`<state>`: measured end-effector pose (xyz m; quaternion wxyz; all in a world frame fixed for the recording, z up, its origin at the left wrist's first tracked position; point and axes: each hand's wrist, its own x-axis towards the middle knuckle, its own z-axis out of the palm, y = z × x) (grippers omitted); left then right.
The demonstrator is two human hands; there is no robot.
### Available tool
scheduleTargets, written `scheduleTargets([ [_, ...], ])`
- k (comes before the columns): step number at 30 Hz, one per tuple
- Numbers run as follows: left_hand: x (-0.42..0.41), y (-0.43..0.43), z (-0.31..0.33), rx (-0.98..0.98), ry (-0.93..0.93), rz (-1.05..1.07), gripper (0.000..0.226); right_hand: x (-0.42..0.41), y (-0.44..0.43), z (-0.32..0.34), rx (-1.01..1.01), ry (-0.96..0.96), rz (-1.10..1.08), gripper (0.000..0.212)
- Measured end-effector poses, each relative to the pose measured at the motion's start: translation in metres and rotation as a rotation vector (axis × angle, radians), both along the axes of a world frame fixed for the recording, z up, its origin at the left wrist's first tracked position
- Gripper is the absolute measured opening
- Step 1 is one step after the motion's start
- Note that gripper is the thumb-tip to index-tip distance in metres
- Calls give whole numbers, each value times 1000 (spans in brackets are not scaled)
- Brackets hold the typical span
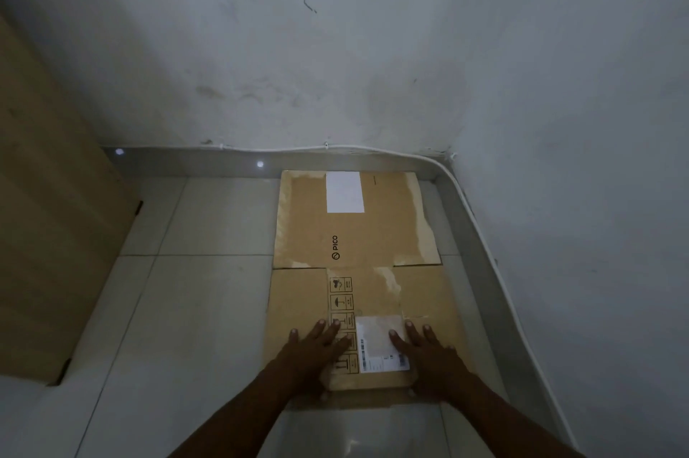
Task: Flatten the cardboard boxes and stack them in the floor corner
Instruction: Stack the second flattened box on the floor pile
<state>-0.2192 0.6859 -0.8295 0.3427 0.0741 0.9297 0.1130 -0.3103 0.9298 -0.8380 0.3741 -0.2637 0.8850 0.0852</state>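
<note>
A flattened brown cardboard box (pixel 354 234) lies on the tiled floor, pushed into the corner where the two walls meet. It carries a "PICO" print, a white label at the far end and handling symbols. Its near part (pixel 373 293) bears a shipping label (pixel 380 344). My left hand (pixel 317 349) rests on the near part over the handling symbols, fingers spread on top and thumb tucked at the near edge. My right hand (pixel 428 353) lies beside the shipping label in the same way, thumb at the near edge. Whether one box or a stack lies here I cannot tell.
A tall tan panel (pixel 56 234) stands along the left side. White walls close off the far side and the right side, with a grey skirting (pixel 481 234) and a white cable (pixel 373 149) running along their base. Pale floor tiles (pixel 186 308) lie to the left of the box.
</note>
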Motion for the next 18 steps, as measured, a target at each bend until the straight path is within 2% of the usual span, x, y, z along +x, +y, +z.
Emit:
scheduleTargets([
  [3,-10,-8,48,-16,54,65,79,-8,-19,47,27,63,44,91],
  [7,-11,-31,151,-63,127,120,62,-10,-58,161,-158,200,-34,59],
  [12,-10,-68,337,-75,285,236,50,-7,-92,349,-274,271,-5,47],
  [18,19,-94,579,-93,334,312,47,17,-122,579,-337,280,44,44],
])
